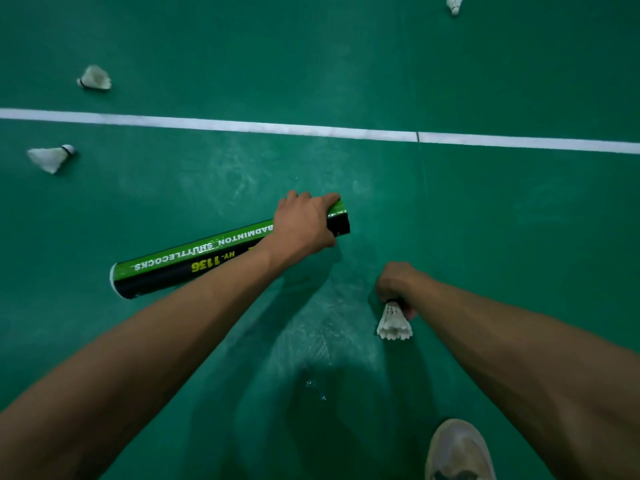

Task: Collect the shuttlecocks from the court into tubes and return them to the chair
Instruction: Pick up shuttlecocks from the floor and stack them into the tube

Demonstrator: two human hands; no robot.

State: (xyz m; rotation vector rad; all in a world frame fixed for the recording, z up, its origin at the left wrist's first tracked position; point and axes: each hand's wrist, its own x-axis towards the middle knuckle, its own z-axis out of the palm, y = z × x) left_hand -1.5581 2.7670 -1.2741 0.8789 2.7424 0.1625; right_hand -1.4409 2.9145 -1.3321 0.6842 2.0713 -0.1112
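Pale mesh shoe (459, 452) stands on the scuffed green floor (519, 220), well on the near side of the white line (207, 124). Also on that side, the right hand (398, 280) pinches the cork end of a feathered shuttlecock (394, 322), its skirt flaring toward the camera. The left hand (304, 225) wraps around a glossy green-and-black cardboard tube (194, 261), white-capped at its left end; its contents cannot be seen. A second shuttlecock (50, 158) lies just short of the line, and a third shuttlecock (95, 78) and a fourth shuttlecock (454, 3) lie beyond it.

We've got green court floor (519, 81), white line (242, 125) across it, 3 down: far-left shuttlecock (94, 78), left shuttlecock (51, 158), far-right shuttlecock (454, 3).
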